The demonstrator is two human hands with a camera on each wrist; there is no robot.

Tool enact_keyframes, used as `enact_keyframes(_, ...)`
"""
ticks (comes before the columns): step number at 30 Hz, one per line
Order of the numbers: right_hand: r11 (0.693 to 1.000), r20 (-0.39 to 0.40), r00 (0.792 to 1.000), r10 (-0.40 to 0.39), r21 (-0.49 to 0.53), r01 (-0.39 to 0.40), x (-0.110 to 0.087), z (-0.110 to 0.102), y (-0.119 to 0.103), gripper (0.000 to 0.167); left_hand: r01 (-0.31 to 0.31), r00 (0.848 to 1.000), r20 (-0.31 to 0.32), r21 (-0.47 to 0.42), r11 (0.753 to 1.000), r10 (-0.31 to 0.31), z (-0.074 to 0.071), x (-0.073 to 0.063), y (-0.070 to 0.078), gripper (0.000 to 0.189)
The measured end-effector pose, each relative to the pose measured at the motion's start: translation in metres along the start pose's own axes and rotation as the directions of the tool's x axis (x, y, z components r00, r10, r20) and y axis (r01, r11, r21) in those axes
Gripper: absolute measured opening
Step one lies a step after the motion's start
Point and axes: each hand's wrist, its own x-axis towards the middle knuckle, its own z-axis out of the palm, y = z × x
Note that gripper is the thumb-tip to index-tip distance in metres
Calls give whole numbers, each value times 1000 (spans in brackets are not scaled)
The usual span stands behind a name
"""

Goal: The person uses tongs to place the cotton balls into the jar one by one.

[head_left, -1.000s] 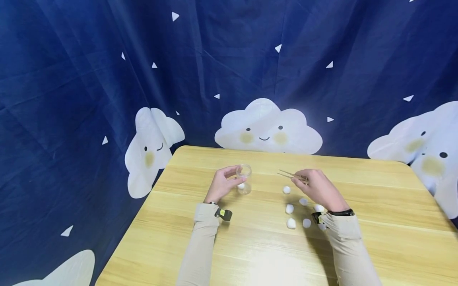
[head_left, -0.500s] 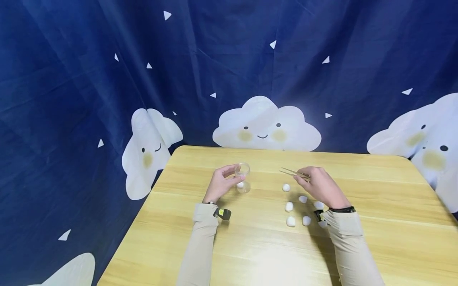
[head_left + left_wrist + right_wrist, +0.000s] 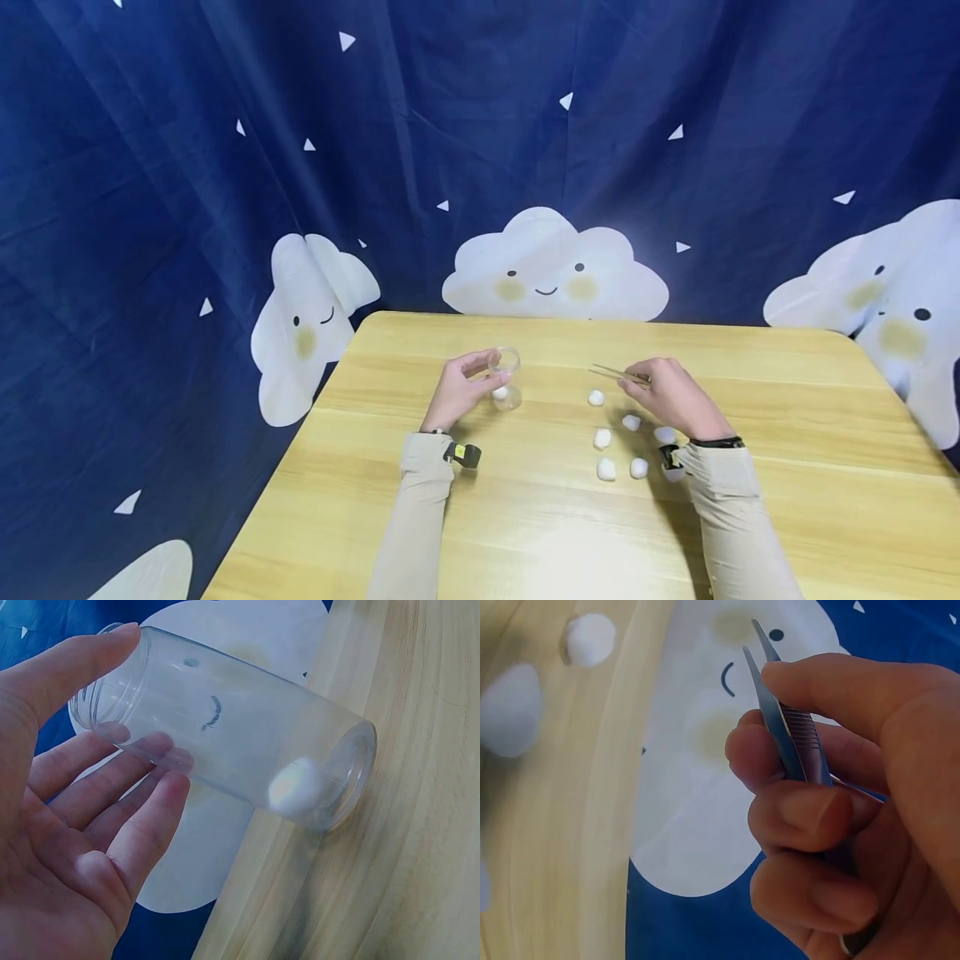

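Observation:
My left hand grips a clear jar near its open rim, thumb on one side and fingertips on the other. One white cotton ball lies inside, at the bottom of the jar. Over the table on the right, my right hand pinches metal tweezers between thumb and fingers. Their tips stand slightly apart with nothing between them, pointing left toward the jar. Just below the tips in the head view is a loose cotton ball.
Several more cotton balls, such as this one, lie on the wooden table below and beside my right hand. Part of the group is hidden by the right wrist. A blue curtain with white clouds hangs behind the table's far edge.
The head view has shifted slightly. Both hands keep almost the same place, the left still on the jar and the right still holding the tweezers.

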Motion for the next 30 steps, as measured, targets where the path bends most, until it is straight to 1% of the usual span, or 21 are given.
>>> enact_keyframes(6,1000,25,999,20,-1,-20,-1,1,4,17,6,1000,-4,3,1000,-6,0,0,-2,51)
enact_keyframes(13,998,68,995,68,7,-68,-1,4,8,28,-3,1000,1,-3,1000,3,0,0,-2,51)
enact_keyframes(16,998,72,995,67,10,-68,-1,5,11,26,-1,1000,0,-6,1000,1,0,0,-2,50)
enact_keyframes(19,997,83,993,79,8,-80,-1,7,14,30,2,1000,-1,-8,1000,-2,0,0,-2,50)
enact_keyframes(23,995,103,990,96,11,-98,-1,8,16,29,0,1000,-2,2,1000,0,-1,0,-1,50)
enact_keyframes(25,995,105,990,94,9,-96,-1,9,18,25,-3,1000,-1,2,1000,3,-1,-1,-1,51)
enact_keyframes(30,996,114,989,92,-9,-91,-1,11,19,26,1,1000,0,1,1000,-1,0,-1,-1,52)
